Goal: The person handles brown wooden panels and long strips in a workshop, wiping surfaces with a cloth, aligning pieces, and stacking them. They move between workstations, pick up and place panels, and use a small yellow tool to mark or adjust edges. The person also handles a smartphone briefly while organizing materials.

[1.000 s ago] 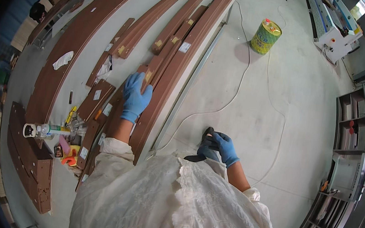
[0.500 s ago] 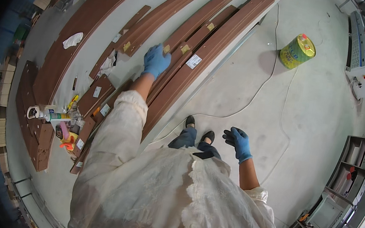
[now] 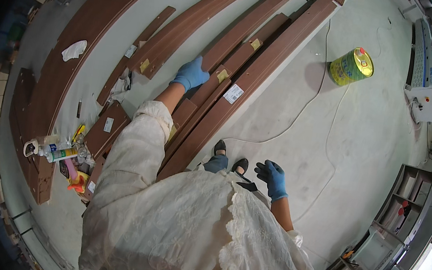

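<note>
My left hand (image 3: 191, 74), in a blue glove, is closed around the near end of a long brown board (image 3: 249, 27) on the table. Its thumb and fingertips are partly hidden against the wood. Just right of it lie a narrower brown board (image 3: 227, 71) with yellowish patches and a long brown board (image 3: 272, 58) with a white label. Below the left hand is another brown piece (image 3: 183, 113). My right hand (image 3: 274, 179), gloved in blue with dark finger pads, hangs over the floor with fingers apart, holding nothing.
More brown boards lie left on the pale table (image 3: 89, 83), with a crumpled white cloth (image 3: 74, 50), spray bottle (image 3: 34, 148) and pink-handled item (image 3: 73, 172). On the floor stand a yellow-green can (image 3: 351, 67) and a white cable (image 3: 317, 93). Grey shelving (image 3: 400, 208) stands right.
My left hand and the board's end sit slightly farther right, and a brown piece below the hand shows more. The whole view has shifted a little. My right hand still hangs free.
</note>
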The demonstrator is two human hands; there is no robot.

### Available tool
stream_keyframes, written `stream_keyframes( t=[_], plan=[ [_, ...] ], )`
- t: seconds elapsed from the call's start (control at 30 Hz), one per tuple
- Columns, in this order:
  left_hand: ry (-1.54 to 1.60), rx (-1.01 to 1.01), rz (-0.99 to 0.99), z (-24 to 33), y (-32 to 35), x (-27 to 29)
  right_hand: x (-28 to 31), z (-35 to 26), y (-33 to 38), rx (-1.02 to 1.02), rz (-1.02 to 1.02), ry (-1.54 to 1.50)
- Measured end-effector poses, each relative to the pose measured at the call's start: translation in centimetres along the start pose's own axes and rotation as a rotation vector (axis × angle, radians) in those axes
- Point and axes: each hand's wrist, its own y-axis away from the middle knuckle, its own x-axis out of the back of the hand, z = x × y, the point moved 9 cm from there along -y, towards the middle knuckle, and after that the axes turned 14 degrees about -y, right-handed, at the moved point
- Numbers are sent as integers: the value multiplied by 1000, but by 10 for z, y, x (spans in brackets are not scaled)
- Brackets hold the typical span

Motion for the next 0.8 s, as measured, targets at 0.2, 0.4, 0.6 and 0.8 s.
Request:
stream_keyframes(
  t=[0.2, 0.4, 0.6, 0.8],
  plan=[
    [133, 10, -122, -9, -3, -4, -33, -9, -16, 30, -122, 136],
    [225, -30, -161, -10, -4, -8, -61, -64, -33, 204, -157, 318],
    [117, -1, -109, -12, -4, -6, -157, -211, -43, 845, -248, 853],
    [119, 76, -63, -12, -1, -7, -305, -338, -83, 1397, -413, 1436]
  ],
)
